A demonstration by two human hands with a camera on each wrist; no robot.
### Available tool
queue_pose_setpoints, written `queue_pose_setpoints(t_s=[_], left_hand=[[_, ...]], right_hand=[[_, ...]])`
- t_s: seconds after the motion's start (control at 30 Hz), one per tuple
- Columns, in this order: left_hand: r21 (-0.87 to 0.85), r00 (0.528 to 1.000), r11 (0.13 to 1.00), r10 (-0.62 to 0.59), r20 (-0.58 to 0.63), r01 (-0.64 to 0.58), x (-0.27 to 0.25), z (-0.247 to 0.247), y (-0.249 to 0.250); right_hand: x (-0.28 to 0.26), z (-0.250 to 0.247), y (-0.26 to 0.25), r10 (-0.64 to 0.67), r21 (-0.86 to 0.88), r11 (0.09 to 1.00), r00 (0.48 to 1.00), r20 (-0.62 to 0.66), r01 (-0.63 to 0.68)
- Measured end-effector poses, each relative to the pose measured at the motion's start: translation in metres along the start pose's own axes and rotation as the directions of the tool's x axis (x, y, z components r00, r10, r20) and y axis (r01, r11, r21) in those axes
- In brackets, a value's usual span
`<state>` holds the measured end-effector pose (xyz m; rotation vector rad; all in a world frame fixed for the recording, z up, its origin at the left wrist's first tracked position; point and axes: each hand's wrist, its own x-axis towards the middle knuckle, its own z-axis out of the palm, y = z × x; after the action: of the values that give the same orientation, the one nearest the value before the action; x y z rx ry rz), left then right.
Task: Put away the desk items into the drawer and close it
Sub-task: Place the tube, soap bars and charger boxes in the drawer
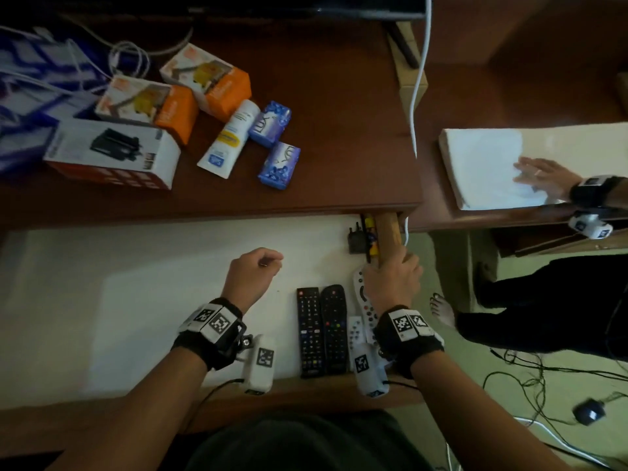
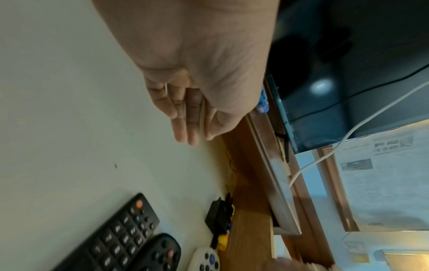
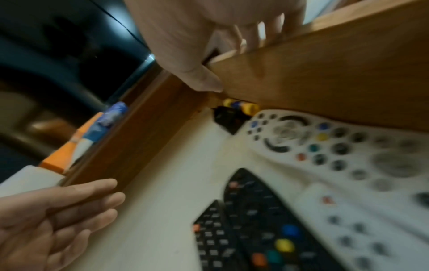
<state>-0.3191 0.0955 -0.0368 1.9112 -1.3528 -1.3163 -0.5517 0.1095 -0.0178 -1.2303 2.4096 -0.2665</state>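
In the lower right of the head view the right hand (image 1: 392, 278) clamps over the open drawer's wooden side wall (image 1: 387, 232), the left hand (image 1: 249, 275) hovers loose and empty at centre above its white floor (image 1: 136, 300), remotes (image 1: 321, 331) lying inside, while boxes (image 1: 176, 93) and soap bars (image 1: 275, 144) sit on the tabletop (image 1: 339, 130) upper left.

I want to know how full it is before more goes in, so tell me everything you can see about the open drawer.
The drawer is pulled out under the desk edge, with a pale liner and brown wooden walls. Four remotes lie side by side at its right, two black, two white; a black plug adapter sits behind them. The right hand grips its right wall; the left hand is above the bare liner.
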Motion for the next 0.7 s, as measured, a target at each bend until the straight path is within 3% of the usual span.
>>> queue_pose_setpoints(t_s=[0.23,0.33,0.43,0.53,0.6,0.7], left_hand=[[-0.027,0.988,0.988,0.150,-0.034,-0.151,0.011,-0.064,0.008],[-0.010,0.973,0.973,0.231,-0.021,-0.231,0.023,-0.082,0.028],[0.060,0.944,0.943,0.328,-0.025,-0.326,0.037,-0.088,0.053],[0.176,0.901,0.894,0.429,-0.066,-0.413,0.059,-0.087,0.077],[0.308,0.876,0.852,0.472,-0.098,-0.424,0.077,-0.088,0.091],[0.520,0.900,0.782,0.432,-0.055,-0.344,0.106,-0.094,0.111]], right_hand=[[-0.016,0.002,-0.084,-0.204,0.079,0.975,0.979,-0.029,0.205],[-0.001,0.001,-0.113,-0.354,0.164,0.919,0.933,-0.064,0.359],[0.034,0.007,-0.139,-0.472,0.056,0.880,0.882,0.008,0.471],[0.072,0.014,-0.163,-0.579,-0.044,0.812,0.812,0.073,0.582],[0.080,0.008,-0.180,-0.623,0.004,0.778,0.769,0.144,0.629],[0.082,0.002,-0.195,-0.662,0.080,0.743,0.711,0.236,0.665]])
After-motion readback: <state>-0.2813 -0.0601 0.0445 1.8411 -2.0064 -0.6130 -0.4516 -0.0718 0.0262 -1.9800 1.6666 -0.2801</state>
